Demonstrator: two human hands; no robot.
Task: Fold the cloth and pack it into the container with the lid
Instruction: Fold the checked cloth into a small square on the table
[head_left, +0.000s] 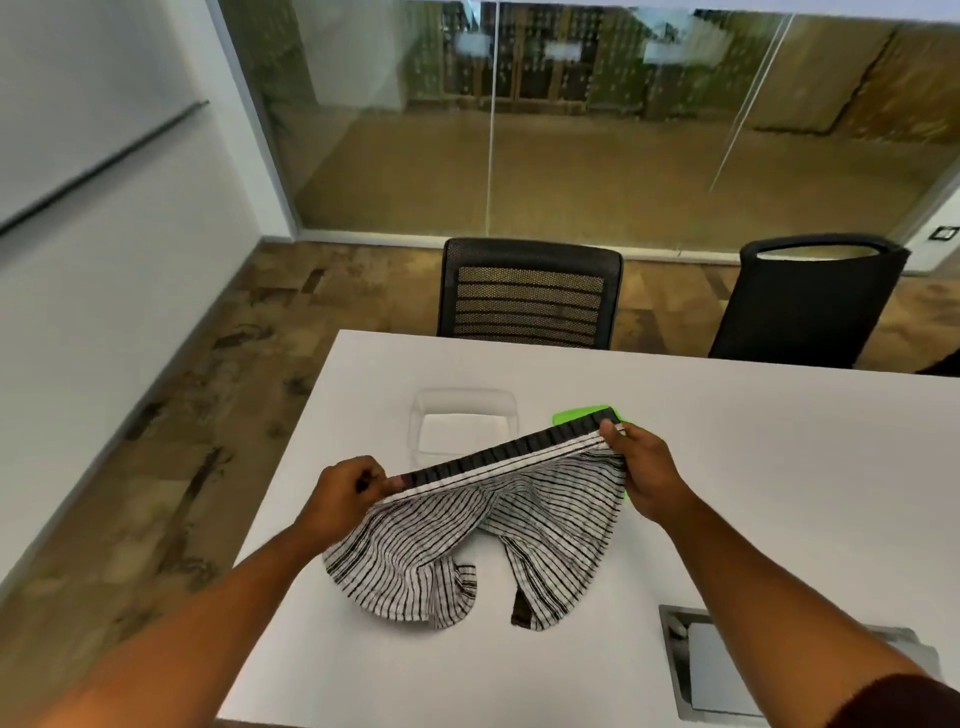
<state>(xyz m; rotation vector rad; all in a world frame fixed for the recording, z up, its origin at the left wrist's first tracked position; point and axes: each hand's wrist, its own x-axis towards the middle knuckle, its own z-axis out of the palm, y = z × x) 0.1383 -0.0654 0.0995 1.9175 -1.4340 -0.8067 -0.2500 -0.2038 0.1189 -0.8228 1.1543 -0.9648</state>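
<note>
The cloth (467, 540) is a pair of white shorts with thin black stripes and a dark waistband. It hangs stretched between my hands just above the white table (727, 467), its two legs drooping onto the surface. My left hand (345, 493) pinches the left end of the waistband. My right hand (644, 467) grips the right end. Behind the cloth stands a clear plastic container (465, 421), open and empty. A bright green lid (576, 415) lies flat to its right, partly hidden by the waistband and my right hand.
Two black office chairs, one (527, 296) and the other (810, 301), stand at the table's far side. A grey cable hatch (727, 670) is set into the table near my right forearm. The table's left edge drops to a brown floor (156, 467). A glass wall is behind.
</note>
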